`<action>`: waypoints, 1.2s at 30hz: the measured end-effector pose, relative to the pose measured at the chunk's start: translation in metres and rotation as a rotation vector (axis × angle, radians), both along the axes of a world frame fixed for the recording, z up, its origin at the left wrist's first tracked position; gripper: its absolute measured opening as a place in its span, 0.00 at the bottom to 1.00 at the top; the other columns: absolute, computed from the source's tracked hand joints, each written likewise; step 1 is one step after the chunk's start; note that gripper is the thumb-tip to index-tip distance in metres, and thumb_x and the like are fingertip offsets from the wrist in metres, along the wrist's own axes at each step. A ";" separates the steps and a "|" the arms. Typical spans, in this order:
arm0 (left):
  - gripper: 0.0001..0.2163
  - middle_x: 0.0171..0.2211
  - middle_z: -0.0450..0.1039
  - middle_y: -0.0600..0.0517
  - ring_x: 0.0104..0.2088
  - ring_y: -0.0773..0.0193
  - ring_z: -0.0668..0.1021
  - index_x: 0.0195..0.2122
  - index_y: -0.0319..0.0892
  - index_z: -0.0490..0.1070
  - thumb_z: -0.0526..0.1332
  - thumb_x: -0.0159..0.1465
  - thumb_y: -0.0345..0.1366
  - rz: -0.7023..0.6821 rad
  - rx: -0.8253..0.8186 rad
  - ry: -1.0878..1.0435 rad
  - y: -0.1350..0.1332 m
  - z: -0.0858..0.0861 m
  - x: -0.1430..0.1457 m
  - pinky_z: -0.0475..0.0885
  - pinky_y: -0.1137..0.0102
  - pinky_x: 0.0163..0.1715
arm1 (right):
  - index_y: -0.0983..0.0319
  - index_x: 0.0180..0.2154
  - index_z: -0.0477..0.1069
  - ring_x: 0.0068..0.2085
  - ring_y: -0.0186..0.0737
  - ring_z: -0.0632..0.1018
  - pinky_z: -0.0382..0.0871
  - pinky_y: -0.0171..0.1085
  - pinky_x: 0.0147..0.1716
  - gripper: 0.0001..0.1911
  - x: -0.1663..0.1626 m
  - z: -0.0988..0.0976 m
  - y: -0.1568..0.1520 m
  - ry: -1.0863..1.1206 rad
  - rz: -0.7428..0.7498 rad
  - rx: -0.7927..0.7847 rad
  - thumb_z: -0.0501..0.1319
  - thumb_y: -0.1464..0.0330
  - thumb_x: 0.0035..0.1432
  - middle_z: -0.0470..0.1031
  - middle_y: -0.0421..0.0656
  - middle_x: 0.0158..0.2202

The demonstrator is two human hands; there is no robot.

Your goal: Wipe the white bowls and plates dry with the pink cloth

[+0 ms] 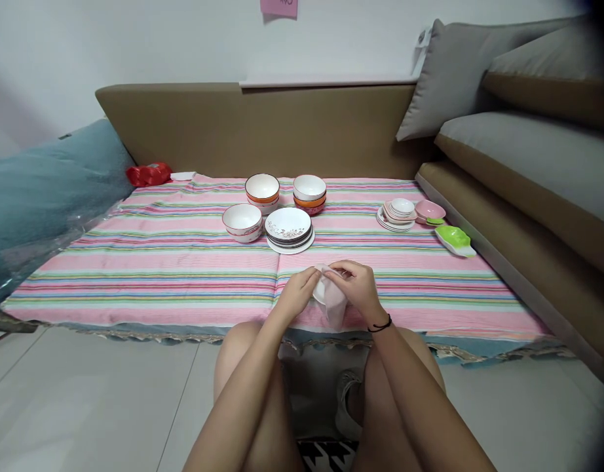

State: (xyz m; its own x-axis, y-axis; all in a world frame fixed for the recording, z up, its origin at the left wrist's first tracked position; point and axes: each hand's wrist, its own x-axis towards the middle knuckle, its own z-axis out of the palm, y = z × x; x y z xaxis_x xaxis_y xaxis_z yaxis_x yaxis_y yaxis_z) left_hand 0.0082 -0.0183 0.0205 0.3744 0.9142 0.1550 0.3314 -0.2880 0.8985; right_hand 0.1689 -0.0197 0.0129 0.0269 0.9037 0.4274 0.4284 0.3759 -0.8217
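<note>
Just in front of the plate stack (pixel 289 230), both the left hand (pixel 296 295) and the right hand (pixel 358 286) pinch a pink cloth (pixel 334 303) around a small white dish (pixel 320 290).

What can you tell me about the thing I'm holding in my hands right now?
It is a small white dish, round as far as it shows, wrapped in a pale pink cloth that covers most of it and hangs below. The left hand holds its left edge; the right hand presses the cloth over its top and right side. It is held just above the near edge of the striped cover.
</note>
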 end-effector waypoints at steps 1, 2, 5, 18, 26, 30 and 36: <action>0.14 0.33 0.73 0.50 0.34 0.62 0.72 0.32 0.40 0.69 0.48 0.67 0.40 -0.003 0.004 0.005 0.000 0.000 0.000 0.65 0.72 0.33 | 0.62 0.29 0.76 0.33 0.40 0.77 0.69 0.36 0.34 0.09 0.000 0.000 0.000 0.000 0.014 -0.004 0.63 0.62 0.53 0.79 0.44 0.31; 0.14 0.33 0.73 0.50 0.34 0.62 0.72 0.32 0.40 0.69 0.48 0.67 0.40 0.003 0.005 0.002 -0.001 0.000 0.000 0.65 0.72 0.34 | 0.62 0.29 0.76 0.33 0.40 0.77 0.69 0.36 0.34 0.09 -0.001 0.001 -0.001 0.006 0.013 -0.014 0.63 0.62 0.53 0.79 0.44 0.31; 0.14 0.34 0.72 0.50 0.33 0.63 0.72 0.35 0.40 0.69 0.48 0.67 0.40 0.074 -0.011 -0.058 0.000 -0.002 0.001 0.65 0.72 0.32 | 0.63 0.30 0.77 0.32 0.41 0.78 0.70 0.35 0.32 0.11 -0.002 0.001 0.000 0.075 -0.064 -0.066 0.63 0.61 0.53 0.79 0.44 0.31; 0.15 0.29 0.71 0.52 0.26 0.66 0.70 0.42 0.41 0.71 0.48 0.67 0.42 0.192 -0.072 -0.035 0.005 -0.006 -0.001 0.63 0.74 0.25 | 0.64 0.32 0.78 0.32 0.44 0.79 0.72 0.37 0.32 0.14 -0.001 -0.008 0.003 0.098 -0.149 -0.153 0.63 0.60 0.51 0.80 0.47 0.32; 0.15 0.21 0.67 0.54 0.23 0.65 0.69 0.30 0.42 0.68 0.47 0.67 0.40 0.117 -0.060 0.121 0.003 -0.008 0.000 0.59 0.74 0.23 | 0.60 0.28 0.78 0.32 0.44 0.79 0.70 0.36 0.32 0.11 -0.004 -0.010 0.006 -0.045 -0.025 -0.117 0.61 0.61 0.55 0.80 0.44 0.32; 0.16 0.20 0.67 0.54 0.21 0.64 0.71 0.36 0.41 0.70 0.45 0.67 0.42 0.209 -0.111 0.006 0.003 -0.012 0.002 0.61 0.73 0.22 | 0.61 0.32 0.79 0.34 0.46 0.79 0.70 0.37 0.32 0.14 -0.004 -0.010 0.007 0.020 -0.065 -0.203 0.58 0.59 0.56 0.80 0.46 0.33; 0.16 0.20 0.66 0.54 0.20 0.65 0.70 0.36 0.41 0.70 0.45 0.67 0.42 0.189 -0.107 0.034 0.005 -0.012 -0.002 0.60 0.73 0.22 | 0.62 0.29 0.77 0.31 0.44 0.78 0.68 0.36 0.31 0.15 -0.007 -0.008 0.007 0.016 -0.081 -0.227 0.58 0.59 0.56 0.80 0.46 0.31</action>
State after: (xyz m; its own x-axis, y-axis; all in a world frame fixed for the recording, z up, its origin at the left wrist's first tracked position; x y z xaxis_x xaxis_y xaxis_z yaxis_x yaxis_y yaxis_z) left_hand 0.0065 -0.0134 0.0087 0.1978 0.9793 0.0432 0.4013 -0.1211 0.9079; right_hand 0.1621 -0.0132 0.0054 0.1080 0.9711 0.2127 0.4355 0.1461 -0.8882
